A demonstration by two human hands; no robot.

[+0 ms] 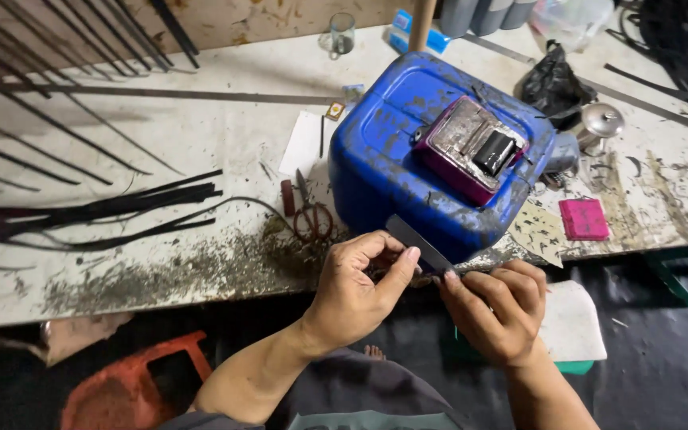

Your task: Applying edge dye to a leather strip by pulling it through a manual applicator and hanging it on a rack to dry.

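Note:
My left hand (357, 289) and my right hand (497, 306) meet at the front edge of the workbench (161, 271), just below a scuffed blue plastic jerrycan (408, 151) lying on its side. Both hands pinch a thin grey flat strip (418, 243) that slants up to the left against the can; the left thumb and forefinger close on its middle, the right fingertips grip its lower end. A small dark piece sits between the two hands, partly hidden. On top of the can rests a purple box (471, 151) with a black block in it.
Long black strips (97, 211) lie across the bench's left side, with dark shavings along the front edge. Scissors (310, 211) sit left of the can, a pink pad (584, 219) and metal pot (601, 123) to the right, an orange stool (133, 390) below.

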